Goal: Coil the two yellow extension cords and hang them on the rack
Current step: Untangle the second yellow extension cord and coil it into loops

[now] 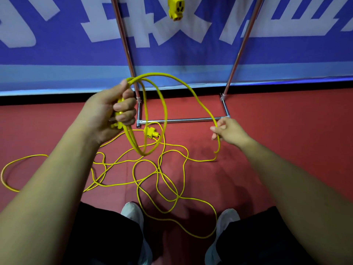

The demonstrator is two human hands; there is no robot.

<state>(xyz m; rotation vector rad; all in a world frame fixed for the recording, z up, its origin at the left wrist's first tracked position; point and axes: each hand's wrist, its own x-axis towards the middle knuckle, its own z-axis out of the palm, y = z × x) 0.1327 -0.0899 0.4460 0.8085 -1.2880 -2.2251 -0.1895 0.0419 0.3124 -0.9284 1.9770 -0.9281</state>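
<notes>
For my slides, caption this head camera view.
Left hand grips coiled loops of a yellow cord, right hand pinches the next length, before a metal rack.

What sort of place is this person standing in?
Probably an indoor sports or event hall: a smooth red floor, a long blue banner with big white characters along its edge, and a freestanding metal rack.

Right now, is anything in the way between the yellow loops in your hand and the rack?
Nothing visible. The loops in the left hand hang right in front of the rack, only air between. Its top bar is out of view; loose cord trails on the floor.
</notes>
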